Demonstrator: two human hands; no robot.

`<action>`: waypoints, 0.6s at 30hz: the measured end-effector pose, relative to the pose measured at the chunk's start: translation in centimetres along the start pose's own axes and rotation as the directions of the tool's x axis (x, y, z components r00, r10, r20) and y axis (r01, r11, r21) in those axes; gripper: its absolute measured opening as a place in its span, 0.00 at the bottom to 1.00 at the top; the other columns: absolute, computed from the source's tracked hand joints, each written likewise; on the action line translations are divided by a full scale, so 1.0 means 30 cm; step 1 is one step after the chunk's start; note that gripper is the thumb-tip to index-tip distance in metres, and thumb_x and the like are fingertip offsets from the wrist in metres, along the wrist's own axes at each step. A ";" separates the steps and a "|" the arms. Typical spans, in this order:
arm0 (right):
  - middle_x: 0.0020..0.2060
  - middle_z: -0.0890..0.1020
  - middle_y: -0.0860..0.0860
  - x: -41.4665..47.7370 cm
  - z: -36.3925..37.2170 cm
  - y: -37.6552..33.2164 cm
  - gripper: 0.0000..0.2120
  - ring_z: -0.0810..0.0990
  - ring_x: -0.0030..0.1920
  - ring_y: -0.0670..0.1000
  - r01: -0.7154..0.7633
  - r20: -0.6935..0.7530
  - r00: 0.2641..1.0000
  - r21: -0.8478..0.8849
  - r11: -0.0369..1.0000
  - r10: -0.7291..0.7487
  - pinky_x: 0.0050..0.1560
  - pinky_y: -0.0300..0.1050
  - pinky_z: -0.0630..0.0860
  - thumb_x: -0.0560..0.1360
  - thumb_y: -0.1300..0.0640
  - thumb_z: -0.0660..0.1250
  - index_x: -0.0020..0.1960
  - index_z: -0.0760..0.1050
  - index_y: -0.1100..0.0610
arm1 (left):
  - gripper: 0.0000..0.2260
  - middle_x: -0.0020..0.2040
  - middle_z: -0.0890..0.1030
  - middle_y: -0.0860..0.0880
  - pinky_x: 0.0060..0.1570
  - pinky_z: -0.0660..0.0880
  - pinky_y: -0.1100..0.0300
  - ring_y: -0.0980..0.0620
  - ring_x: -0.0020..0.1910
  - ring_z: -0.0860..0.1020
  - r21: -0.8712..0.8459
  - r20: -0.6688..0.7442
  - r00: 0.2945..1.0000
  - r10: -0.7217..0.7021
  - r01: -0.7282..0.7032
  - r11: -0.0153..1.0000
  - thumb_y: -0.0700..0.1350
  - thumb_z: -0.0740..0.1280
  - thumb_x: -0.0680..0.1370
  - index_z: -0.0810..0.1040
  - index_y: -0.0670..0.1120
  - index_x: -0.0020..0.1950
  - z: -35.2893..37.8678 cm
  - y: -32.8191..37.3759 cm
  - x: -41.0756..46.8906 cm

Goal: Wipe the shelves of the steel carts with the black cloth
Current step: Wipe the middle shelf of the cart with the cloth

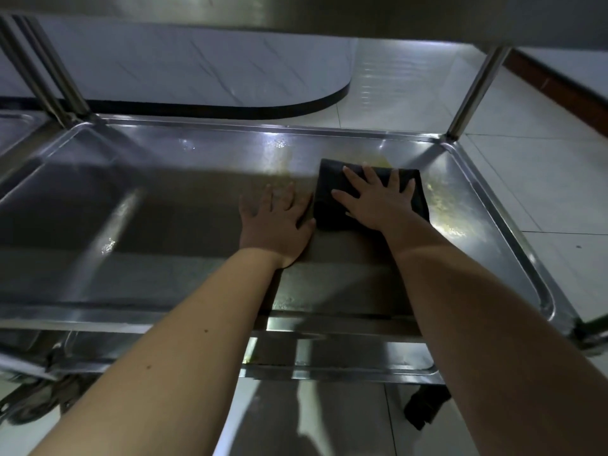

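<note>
The black cloth (329, 184) lies folded into a rectangle right of centre in the frame, on the cart shelf (131, 209). Its long axis runs left to right, roughly parallel to the shelf's far rim. The right hand (375, 200) presses flat on it, fingers straight and spread towards the far rim. The left hand (276, 222) rests flat on bare steel just beside the cloth's left edge, gripping nothing. Yellowish smears (441, 205) show right of the cloth.
</note>
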State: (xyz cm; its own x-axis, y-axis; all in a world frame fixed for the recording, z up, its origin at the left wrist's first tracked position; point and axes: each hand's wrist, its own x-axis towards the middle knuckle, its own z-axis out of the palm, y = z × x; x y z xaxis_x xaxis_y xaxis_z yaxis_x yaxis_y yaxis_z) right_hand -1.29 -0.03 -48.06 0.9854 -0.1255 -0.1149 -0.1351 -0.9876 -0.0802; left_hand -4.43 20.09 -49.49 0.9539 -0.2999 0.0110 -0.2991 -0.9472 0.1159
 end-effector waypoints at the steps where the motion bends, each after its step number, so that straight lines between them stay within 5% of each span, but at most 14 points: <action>1: 0.79 0.44 0.45 -0.026 -0.001 0.010 0.34 0.39 0.76 0.66 0.007 0.008 1.000 0.003 1.000 -0.008 0.71 0.71 0.36 0.75 0.27 0.46 0.77 0.42 0.35 | 0.25 0.81 0.44 0.55 0.70 0.41 0.32 0.44 0.79 0.43 -0.005 0.005 1.000 -0.001 0.001 1.000 0.62 0.46 0.82 0.46 0.62 0.79 -0.003 0.002 -0.002; 8: 0.78 0.41 0.40 -0.323 0.012 0.123 0.32 0.36 0.77 0.61 0.082 0.088 0.993 -0.012 0.997 -0.080 0.73 0.66 0.34 0.73 0.25 0.44 0.74 0.38 0.28 | 0.26 0.81 0.45 0.55 0.71 0.41 0.31 0.43 0.79 0.43 -0.002 0.022 1.000 -0.003 0.003 1.000 0.65 0.46 0.81 0.48 0.62 0.79 -0.017 0.005 -0.009; 16: 0.73 0.32 0.35 -0.616 -0.011 0.277 0.41 0.34 0.77 0.61 0.133 0.192 0.974 -0.082 0.988 -0.115 0.73 0.65 0.36 0.54 0.17 0.27 0.66 0.27 0.25 | 0.29 0.81 0.45 0.53 0.70 0.40 0.29 0.43 0.79 0.42 0.006 0.027 1.000 0.000 0.000 1.000 0.69 0.44 0.78 0.46 0.64 0.78 -0.013 0.003 -0.009; 18: 0.74 0.34 0.35 -0.557 -0.012 0.279 0.38 0.35 0.77 0.60 0.106 0.172 0.980 -0.051 0.993 -0.096 0.72 0.64 0.35 0.57 0.17 0.32 0.65 0.29 0.24 | 0.29 0.81 0.45 0.53 0.70 0.40 0.29 0.42 0.79 0.42 0.007 0.027 1.000 0.005 -0.005 1.000 0.70 0.44 0.78 0.46 0.64 0.78 -0.012 0.003 -0.009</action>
State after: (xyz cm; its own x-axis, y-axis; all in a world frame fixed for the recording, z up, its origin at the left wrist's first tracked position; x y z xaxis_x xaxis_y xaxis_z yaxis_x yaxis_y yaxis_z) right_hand -18.85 -6.22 -46.46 0.9614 -0.0117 -0.2750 -0.0240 -0.9988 -0.0416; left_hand -4.70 20.14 -49.11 0.9515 -0.3074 -0.0157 -0.3039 -0.9464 0.1093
